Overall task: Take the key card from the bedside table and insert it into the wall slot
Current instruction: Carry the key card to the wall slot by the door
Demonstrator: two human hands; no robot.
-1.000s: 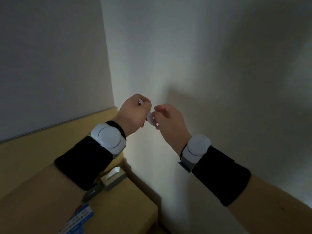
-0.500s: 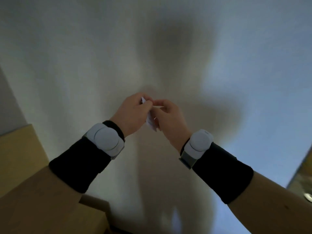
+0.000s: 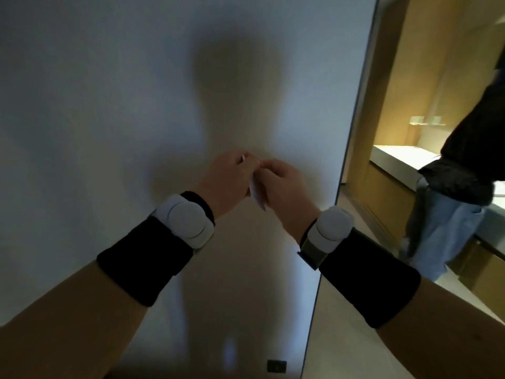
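Observation:
A white key card [image 3: 256, 193] is pinched between both hands in front of a plain white wall [image 3: 109, 105]. My left hand [image 3: 226, 179] grips its upper left edge, and my right hand [image 3: 284, 184] holds its right side. Only thin slivers of the card show between the fingers. Both wrists wear white bands over black cuffs. No wall slot for the card is visible; the bedside table is out of view.
The wall ends at a corner [image 3: 352, 149] on the right. Beyond it stands another person [image 3: 451, 203] in jeans beside a lit wooden counter [image 3: 396, 160]. A small dark outlet plate [image 3: 276, 366] sits low on the wall.
The view has swung right: the bedside table and left corner are gone, and the wall's right corner and another person have come into view. Both hands still hold the card.

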